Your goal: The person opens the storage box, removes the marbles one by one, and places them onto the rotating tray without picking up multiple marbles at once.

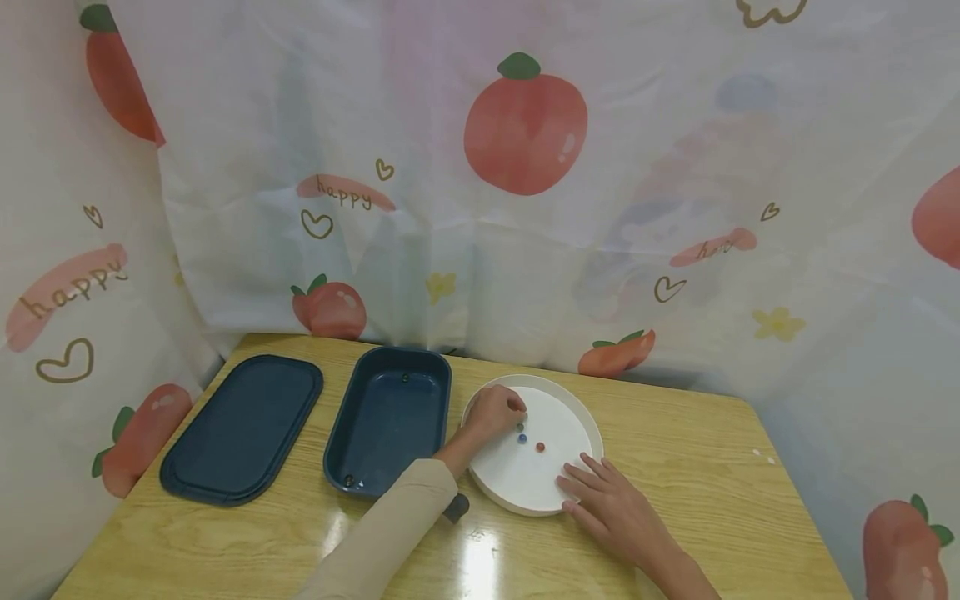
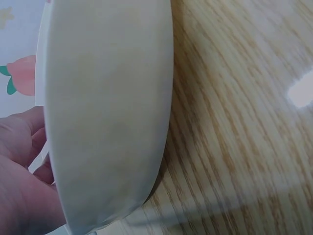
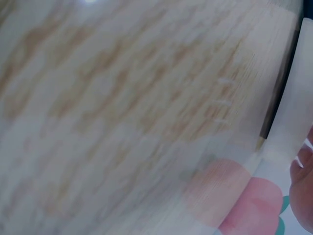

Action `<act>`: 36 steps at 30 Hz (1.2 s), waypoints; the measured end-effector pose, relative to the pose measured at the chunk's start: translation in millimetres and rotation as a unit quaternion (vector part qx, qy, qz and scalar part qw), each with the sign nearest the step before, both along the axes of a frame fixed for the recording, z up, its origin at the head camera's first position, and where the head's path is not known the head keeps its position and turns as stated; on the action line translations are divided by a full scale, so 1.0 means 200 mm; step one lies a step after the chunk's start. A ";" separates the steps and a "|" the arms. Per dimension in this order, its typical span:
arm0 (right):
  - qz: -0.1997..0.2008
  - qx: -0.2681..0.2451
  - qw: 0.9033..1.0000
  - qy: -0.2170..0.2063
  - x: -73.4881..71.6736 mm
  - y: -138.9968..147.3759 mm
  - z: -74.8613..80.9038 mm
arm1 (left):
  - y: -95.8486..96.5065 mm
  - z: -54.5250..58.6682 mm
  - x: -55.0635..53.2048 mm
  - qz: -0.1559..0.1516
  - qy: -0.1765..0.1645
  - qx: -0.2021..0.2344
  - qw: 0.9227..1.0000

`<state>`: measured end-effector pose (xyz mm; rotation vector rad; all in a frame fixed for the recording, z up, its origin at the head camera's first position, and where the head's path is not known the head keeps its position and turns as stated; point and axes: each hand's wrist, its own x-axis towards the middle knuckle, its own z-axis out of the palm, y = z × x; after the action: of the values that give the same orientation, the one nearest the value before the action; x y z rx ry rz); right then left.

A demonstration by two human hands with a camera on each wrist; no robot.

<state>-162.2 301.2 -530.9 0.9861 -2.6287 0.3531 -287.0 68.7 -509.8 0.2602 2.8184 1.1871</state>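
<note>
Inside the round white tray (image 1: 495, 492) lie a blue marble (image 1: 522, 438), a red marble (image 1: 541, 447) and a greenish marble (image 1: 520, 427). My left hand (image 1: 495, 410) is over the tray's left part, its fingers bent, with fingertips just above the greenish marble. Whether they pinch anything is hidden. In the left wrist view, the tray's side wall (image 2: 107, 107) covers part of that hand (image 2: 24, 171). My right hand (image 1: 618, 512) rests on the tray's near right rim with fingers spread and extended. Only some of its fingers (image 3: 304, 186) show in the right wrist view.
Left of the tray stands a dark blue rectangular container (image 1: 386, 417) with a few small marbles in it. A matching blue lid (image 1: 243, 429) lies farther left. Some dark object (image 1: 456, 508) is partly under my left sleeve. A printed curtain (image 1: 525, 250) borders the wooden table (image 1: 675, 433).
</note>
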 end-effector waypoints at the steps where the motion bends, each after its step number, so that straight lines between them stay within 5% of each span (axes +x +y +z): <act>1: 0.001 0.000 1.000 0.002 0.00 0.00 0.00 | 0.00 0.00 0.00 -0.001 -0.001 0.002 1.000; 9: 0.001 -0.003 1.000 0.006 0.00 0.00 0.01 | -0.01 0.03 0.00 -0.002 -0.001 0.020 1.000; 18: 0.005 -0.001 1.000 0.011 0.01 0.00 0.01 | -0.01 0.09 0.02 -0.020 0.037 0.068 0.997; 27: 0.007 -0.002 1.000 0.015 0.01 0.00 0.01 | -0.09 0.28 0.14 -0.077 0.080 0.154 0.982; 36: 0.003 0.007 1.000 0.005 0.00 0.00 0.01 | -0.28 0.34 0.24 -0.142 0.075 0.190 0.969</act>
<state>-162.5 300.5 -529.5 0.9972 -2.6227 0.3316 -238.9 13.0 -441.1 0.7764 2.5232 1.6831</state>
